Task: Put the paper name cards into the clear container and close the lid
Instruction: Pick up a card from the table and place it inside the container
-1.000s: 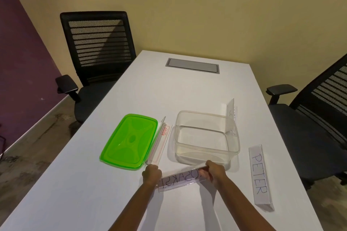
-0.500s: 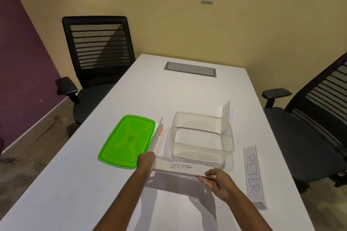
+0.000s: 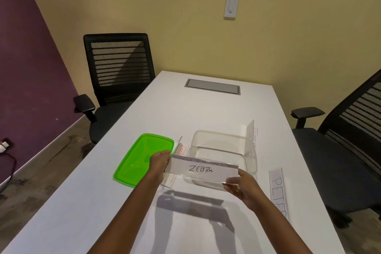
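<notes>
Holding the ZEBRA card (image 3: 202,169) by its ends, left grip (image 3: 159,164) and right grip (image 3: 244,185) pinch it over the near wall of the clear container (image 3: 224,134). The card's long axis runs crosswise, and the container lies directly beyond, toward the tabletop's right edge.

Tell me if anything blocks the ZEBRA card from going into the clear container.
Nothing visible does. The left hand and right hand hold the ZEBRA card at the near rim of the clear container. The container is open; the green lid lies flat to its left.
</notes>
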